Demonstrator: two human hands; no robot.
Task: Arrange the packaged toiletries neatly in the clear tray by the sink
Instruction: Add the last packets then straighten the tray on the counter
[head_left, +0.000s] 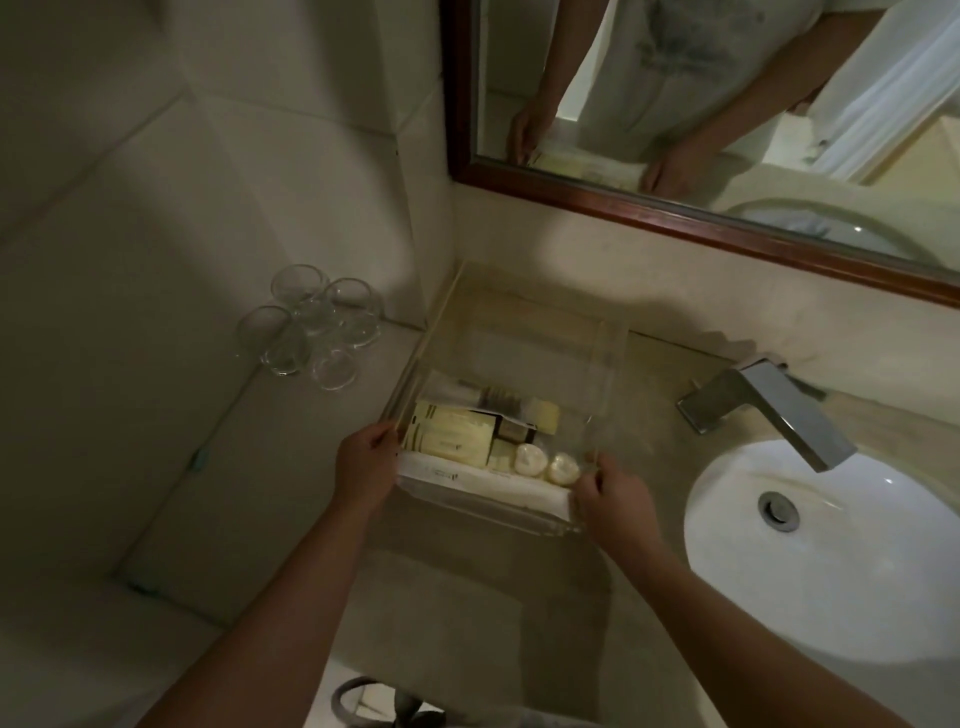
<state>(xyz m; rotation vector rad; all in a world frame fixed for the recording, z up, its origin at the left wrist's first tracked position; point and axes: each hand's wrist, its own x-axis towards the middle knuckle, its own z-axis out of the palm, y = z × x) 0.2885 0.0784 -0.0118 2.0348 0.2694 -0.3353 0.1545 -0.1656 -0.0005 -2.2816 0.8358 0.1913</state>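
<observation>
- Head view: our left hand (363, 462) and right hand (610, 491) each pinch a near corner of the clear tray (613, 353), just beside the sink (831, 571). The packaged toiletries (457, 436) lie bunched at its near end.
- We judge the tray is being positioned; next, the packets need spreading evenly.
- Dim light blurs the labels, and we cannot tell whether the tray is lifted.

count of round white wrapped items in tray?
2. One round white wrapped item sits at the near end of the clear plastic tray; the second just right of it. Cream packets may hide more.
</observation>
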